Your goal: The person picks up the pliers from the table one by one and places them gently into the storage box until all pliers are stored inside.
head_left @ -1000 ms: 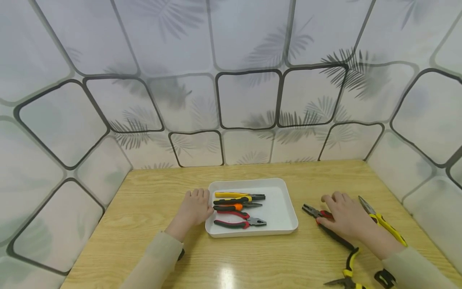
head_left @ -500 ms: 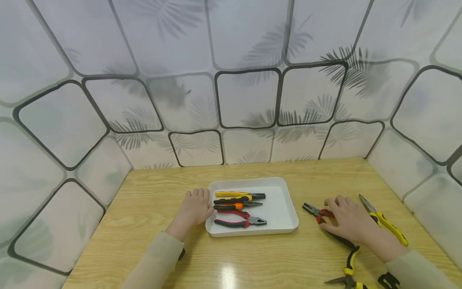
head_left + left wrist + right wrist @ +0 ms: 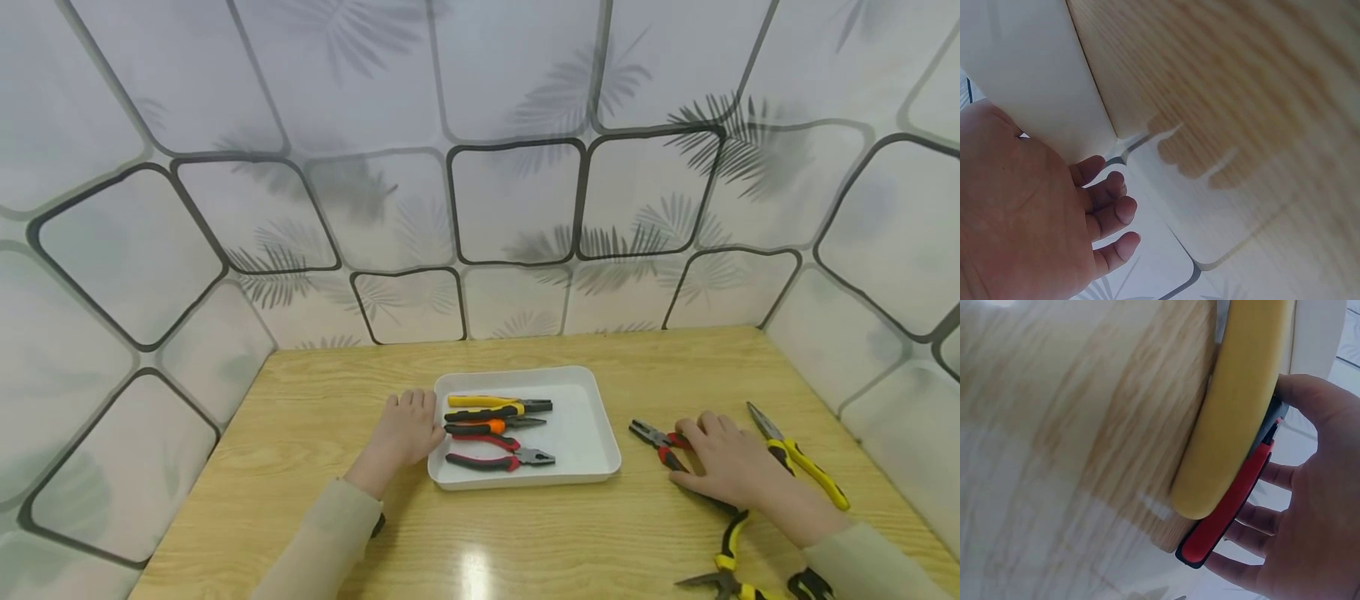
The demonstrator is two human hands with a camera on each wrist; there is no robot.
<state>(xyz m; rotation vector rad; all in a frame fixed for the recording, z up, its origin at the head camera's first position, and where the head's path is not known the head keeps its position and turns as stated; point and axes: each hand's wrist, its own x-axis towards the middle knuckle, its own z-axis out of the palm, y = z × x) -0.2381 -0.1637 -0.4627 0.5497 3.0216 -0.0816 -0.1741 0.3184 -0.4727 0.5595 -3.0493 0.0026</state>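
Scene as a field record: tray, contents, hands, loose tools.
tray: white, on wooden table
contents: yellow-black pliers, orange-black pliers, red-black pliers
left hand: at tray's left edge
right hand: over handles of loose red pliers
far right: yellow-handled pliers, pointed tip
front right: black-and-yellow pliers, cropped by frame

Pale, leaf-patterned walls (image 3: 517, 200) border a wood-grain table (image 3: 322, 400) that bears a bright reflection (image 3: 474, 575)

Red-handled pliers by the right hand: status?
Left hand at left edge of white tray. Right hand over red-and-black pliers, grip unclear. Possible snag: yellow-and-black pliers by handle end.
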